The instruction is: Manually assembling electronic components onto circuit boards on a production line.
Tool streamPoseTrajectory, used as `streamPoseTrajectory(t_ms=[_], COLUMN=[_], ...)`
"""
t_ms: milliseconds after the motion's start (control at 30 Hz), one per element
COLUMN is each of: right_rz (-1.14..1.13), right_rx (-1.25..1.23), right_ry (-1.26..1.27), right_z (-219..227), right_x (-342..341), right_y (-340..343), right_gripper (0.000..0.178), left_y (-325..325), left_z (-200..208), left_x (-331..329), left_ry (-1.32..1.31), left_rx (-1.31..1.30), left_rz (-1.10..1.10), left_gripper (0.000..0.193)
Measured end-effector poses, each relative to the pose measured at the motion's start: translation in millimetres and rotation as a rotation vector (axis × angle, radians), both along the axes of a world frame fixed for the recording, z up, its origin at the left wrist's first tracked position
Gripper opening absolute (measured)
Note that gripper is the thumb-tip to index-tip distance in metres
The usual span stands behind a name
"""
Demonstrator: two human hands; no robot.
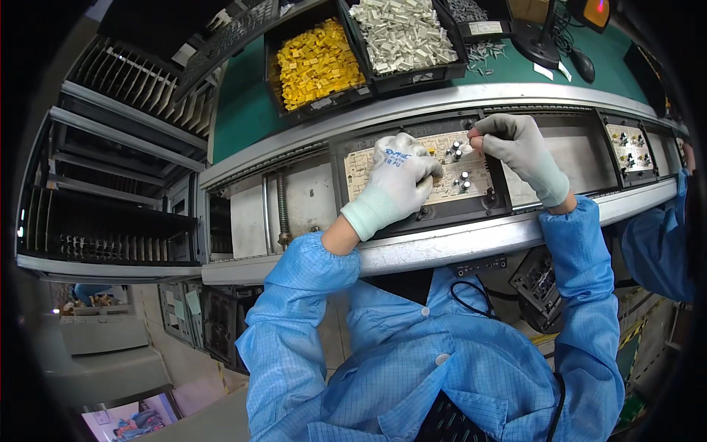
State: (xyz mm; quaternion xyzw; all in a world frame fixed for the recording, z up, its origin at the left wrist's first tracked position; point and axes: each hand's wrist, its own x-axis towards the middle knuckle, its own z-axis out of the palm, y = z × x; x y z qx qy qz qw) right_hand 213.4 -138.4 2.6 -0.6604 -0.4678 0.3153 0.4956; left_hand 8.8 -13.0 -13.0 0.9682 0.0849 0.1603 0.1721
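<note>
Running lengthwise left to right, the circuit board lies near curled hands, grasp unclear.

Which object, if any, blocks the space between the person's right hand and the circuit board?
Nothing visible does. The right hand has its fingertips at the circuit board's far right corner; the small cylinders stand left of them. Actual contact cannot be told.
</note>
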Motion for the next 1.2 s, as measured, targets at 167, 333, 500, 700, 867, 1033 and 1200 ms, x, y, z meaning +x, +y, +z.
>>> streamPoseTrajectory(t_ms=[167,333,500,700,867,1033,1200], right_rz=[-0.012,-0.033,-0.051,0.078,0.321,0.306,0.3], right_rx=[0.024,0.067,0.066,-0.021,0.227,0.251,0.218], right_ry=[0.018,0.058,0.044,0.074,-0.455,-0.713,-0.753], right_z=[0,1,3,0,-5,-11,-12], right_x=[5,9,7,-6,-21,-22,-21], right_y=[-1,-1,-3,-19,-20,-14,-15], right_gripper=[0.016,0.017,0.016,0.013,0.011,0.014,0.016], left_y=[-2,-11,-25,-21,-2,-6,-8], left_z=[-8,-3,-1,-7,-4,-7,-10], left_x=[11,16,17,-8,-29,-22,-14], left_ry=[-0.074,-0.119,-0.066,-0.315,-0.237,-0.153,-0.12], left_rx=[-0.004,0.174,0.35,0.272,0.181,0.204,0.213], left_rz=[0.009,-0.006,-0.066,0.186,0.271,0.224,0.216], left_gripper=[0.016,0.021,0.025,0.032,0.022,0.019,0.019])
